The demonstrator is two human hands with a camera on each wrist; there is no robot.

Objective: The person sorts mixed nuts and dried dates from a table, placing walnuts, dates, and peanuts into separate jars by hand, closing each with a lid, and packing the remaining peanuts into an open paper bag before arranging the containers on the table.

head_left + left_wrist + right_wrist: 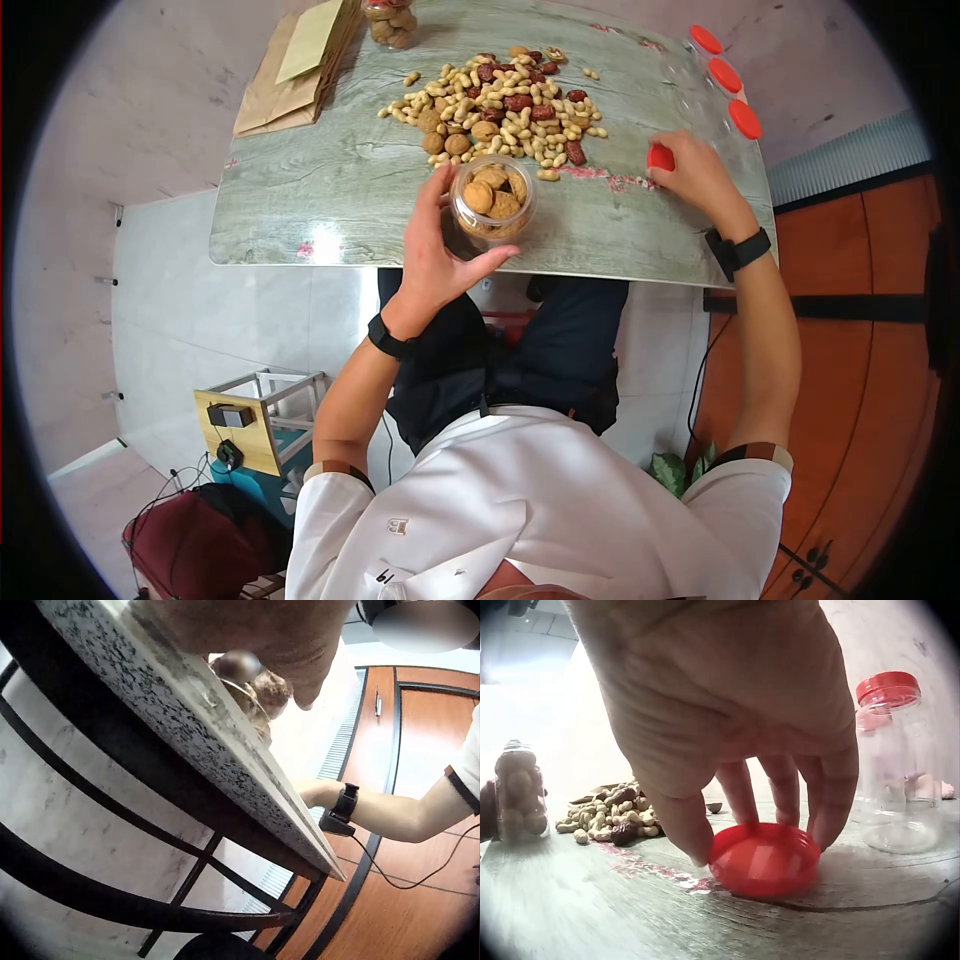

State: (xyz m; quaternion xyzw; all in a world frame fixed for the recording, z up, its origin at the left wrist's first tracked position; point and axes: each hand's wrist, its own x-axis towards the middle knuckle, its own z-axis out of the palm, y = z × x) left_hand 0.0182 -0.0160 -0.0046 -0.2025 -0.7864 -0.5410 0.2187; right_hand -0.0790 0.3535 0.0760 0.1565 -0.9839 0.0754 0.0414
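Right hand pinches the lid flat on the counter; the open jar, gripped by the left hand, stands to its left.

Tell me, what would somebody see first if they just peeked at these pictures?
Probably the big heap of nuts and red dates spread over the middle of the table. Just in front of it, the left hand holds an open clear jar of walnuts near the table's edge. Off to the right, the fingers of the right hand pinch a bright red lid lying flat on the tabletop.
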